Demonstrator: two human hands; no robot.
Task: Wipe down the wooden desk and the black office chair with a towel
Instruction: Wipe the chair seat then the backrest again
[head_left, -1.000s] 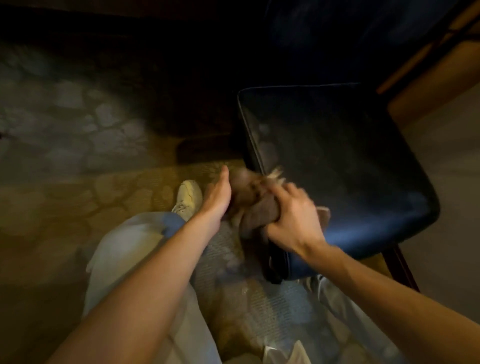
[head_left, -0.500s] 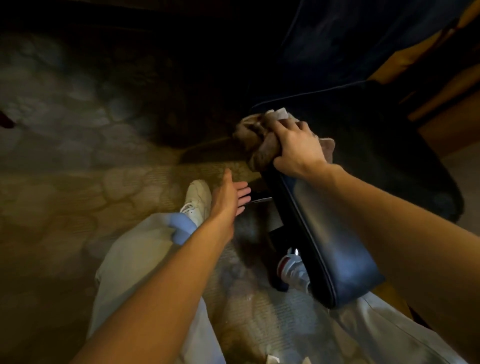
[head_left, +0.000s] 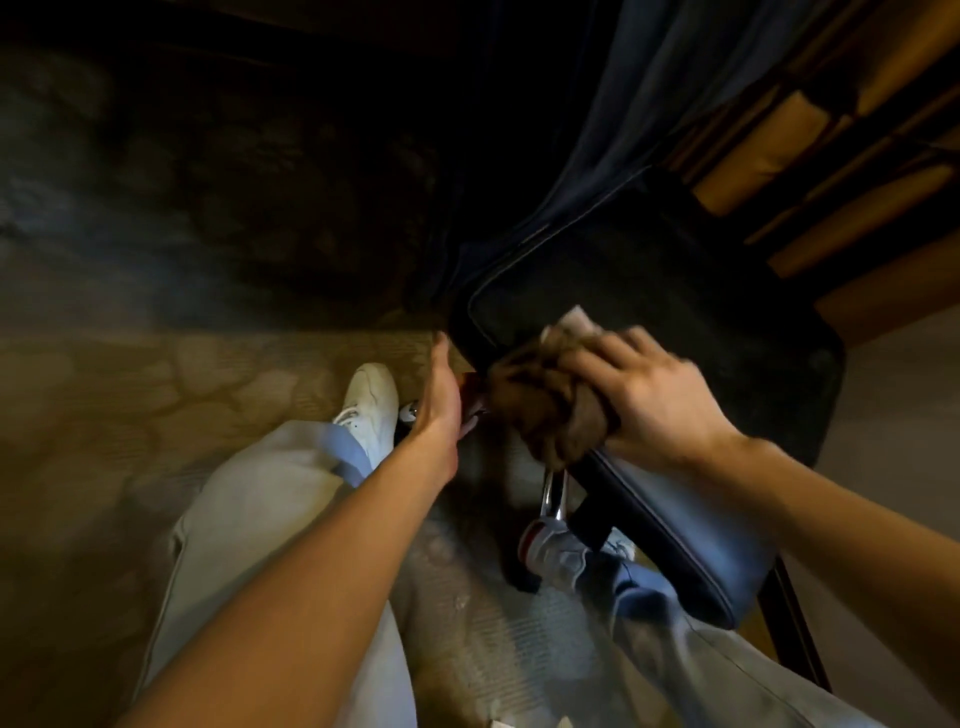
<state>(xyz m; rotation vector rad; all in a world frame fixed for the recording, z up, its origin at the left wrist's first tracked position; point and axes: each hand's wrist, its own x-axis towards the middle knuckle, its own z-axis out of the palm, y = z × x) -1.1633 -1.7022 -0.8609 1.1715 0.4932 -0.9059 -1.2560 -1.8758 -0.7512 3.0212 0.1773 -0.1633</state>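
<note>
The black office chair (head_left: 691, 322) fills the right half of the view, its padded seat dark and glossy. My right hand (head_left: 649, 395) presses a bunched brown towel (head_left: 550, 410) against the seat's left front edge. The towel hangs over that edge. My left hand (head_left: 441, 395) hovers flat and empty just left of the seat edge, fingers extended, close to the towel. The chair's back rises dark at the top right.
Patterned carpet (head_left: 130, 395) covers the floor at left and below. My legs in light trousers and white shoes (head_left: 371, 400) stand under the hands. A chrome chair part (head_left: 553, 493) shows beneath the seat. Wooden furniture panels (head_left: 831, 171) stand at the upper right.
My right hand has slid the towel back toward me along the seat's left edge. My left hand has moved up closer to the seat edge.
</note>
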